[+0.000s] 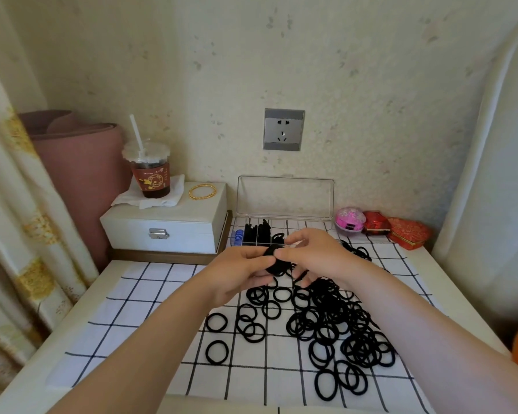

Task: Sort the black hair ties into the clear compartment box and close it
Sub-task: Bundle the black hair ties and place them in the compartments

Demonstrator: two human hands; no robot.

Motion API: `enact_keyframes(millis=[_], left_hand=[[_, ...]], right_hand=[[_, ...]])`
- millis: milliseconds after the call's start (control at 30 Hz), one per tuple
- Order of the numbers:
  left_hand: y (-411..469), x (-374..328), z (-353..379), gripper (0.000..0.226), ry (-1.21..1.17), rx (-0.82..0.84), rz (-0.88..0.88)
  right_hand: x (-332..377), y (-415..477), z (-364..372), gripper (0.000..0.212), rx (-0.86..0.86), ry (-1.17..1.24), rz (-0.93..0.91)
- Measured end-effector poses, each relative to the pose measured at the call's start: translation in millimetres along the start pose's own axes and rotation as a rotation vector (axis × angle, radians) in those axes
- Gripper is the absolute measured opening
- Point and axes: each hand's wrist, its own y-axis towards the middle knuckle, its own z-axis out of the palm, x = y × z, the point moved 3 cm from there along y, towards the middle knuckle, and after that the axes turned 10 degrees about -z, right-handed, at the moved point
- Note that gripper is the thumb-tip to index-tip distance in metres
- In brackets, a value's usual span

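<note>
Several black hair ties [335, 327] lie scattered on the white checked cloth [150, 297] in front of me. A small bunch of hair ties [274, 258] is held above the cloth between both hands. My left hand [237, 271] grips the bunch from the left, and my right hand [314, 252] pinches it from the right. Behind my hands stands the clear compartment box [284, 204] with its lid raised against the wall. Its left compartments hold upright bunches of black ties [256, 231]. My hands hide the box's front edge.
A white jewellery box [168, 225] stands at the back left, bearing an iced drink cup [150, 171] on a tissue and gold bangles [202, 191]. A pink round case [350, 221] and red boxes [401, 233] sit at the back right. A curtain hangs at the left.
</note>
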Motion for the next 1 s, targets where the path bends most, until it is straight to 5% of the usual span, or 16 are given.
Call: enact_keyframes(millis=[167,333,633,1000], left_hand=[[0,-4,-1,0.028,0.033,0.026,0.034],[2,-9,-6,0.031,0.150,-0.184,0.083],[2,-19,-16,0.026,0.337,-0.216,0.171],[48,-40,-32,0.031,0.720,-0.493,0.423]], right_hand=[[3,-6,5,0.027,0.213,0.278,0.035],[5,-3,2,0.022,0.161,0.306,0.050],[17,12,4,0.036,0.152,0.259,0.105],[18,86,-12,0.029,-0.315,-0.016,0.001]])
